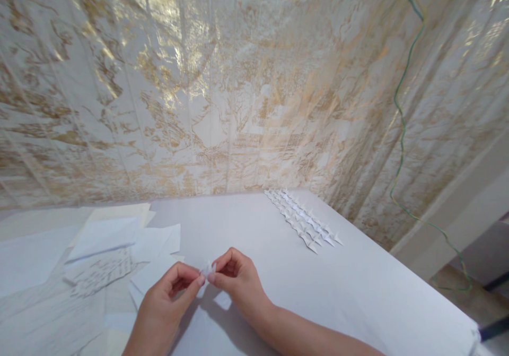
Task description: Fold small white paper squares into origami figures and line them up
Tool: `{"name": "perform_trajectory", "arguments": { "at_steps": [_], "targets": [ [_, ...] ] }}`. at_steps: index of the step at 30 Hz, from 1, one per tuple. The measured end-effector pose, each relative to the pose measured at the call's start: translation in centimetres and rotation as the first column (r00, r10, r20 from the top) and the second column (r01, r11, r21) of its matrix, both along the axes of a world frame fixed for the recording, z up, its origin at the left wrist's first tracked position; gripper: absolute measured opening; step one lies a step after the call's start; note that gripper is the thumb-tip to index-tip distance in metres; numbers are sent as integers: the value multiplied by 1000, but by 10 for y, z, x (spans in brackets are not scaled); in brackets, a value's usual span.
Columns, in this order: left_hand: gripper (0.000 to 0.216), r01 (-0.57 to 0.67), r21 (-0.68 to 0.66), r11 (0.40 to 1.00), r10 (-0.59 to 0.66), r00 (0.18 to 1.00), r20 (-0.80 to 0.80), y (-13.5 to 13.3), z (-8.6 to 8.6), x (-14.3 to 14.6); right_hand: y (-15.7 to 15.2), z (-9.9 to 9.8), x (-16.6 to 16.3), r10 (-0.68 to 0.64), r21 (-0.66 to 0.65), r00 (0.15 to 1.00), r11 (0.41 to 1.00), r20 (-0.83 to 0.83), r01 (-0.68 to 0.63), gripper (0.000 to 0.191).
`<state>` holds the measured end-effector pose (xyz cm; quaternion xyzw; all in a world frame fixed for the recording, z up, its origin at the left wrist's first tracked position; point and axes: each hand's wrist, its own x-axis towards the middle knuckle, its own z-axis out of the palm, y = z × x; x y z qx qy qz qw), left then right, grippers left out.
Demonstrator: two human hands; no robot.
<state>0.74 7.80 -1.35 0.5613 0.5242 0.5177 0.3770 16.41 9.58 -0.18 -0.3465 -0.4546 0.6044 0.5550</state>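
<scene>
Between my two hands, just above the white table, is a small piece of folded white paper (207, 269). My left hand (169, 295) pinches its left side between thumb and fingers. On the other side, the thumb and forefinger of my right hand (236, 281) close on its right edge. The exact folds are too small and blurred to make out. Farther back on the right, several small folded paper pieces (302, 218) with pointed ends stand in slanting rows.
Loose sheets of paper (107, 239), some with writing, overlap on the table's left side. Behind the white table (318, 292) hangs a gold-patterned curtain (238, 106). A green and yellow wire (402, 133) dangles at the right, beyond the table's edge.
</scene>
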Motion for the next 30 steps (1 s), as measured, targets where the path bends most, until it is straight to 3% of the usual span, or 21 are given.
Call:
{"name": "perform_trajectory", "arguments": {
  "at_steps": [6,22,26,30],
  "targets": [
    [29,-22,49,999,26,997,-71,-2,1,1,0,6,3,78,-5,986,997,146,-78,35],
    [23,-9,87,996,27,978,-209,-4,3,1,-5,7,5,-19,88,948,996,319,-10,17],
    [25,34,15,999,-31,984,-174,-5,6,2,-5,7,5,-15,78,950,997,311,-10,15],
    [38,191,-106,976,-206,967,-149,-7,12,4,-4,10,7,-1,132,959,991,283,-38,18]
  ]
}}
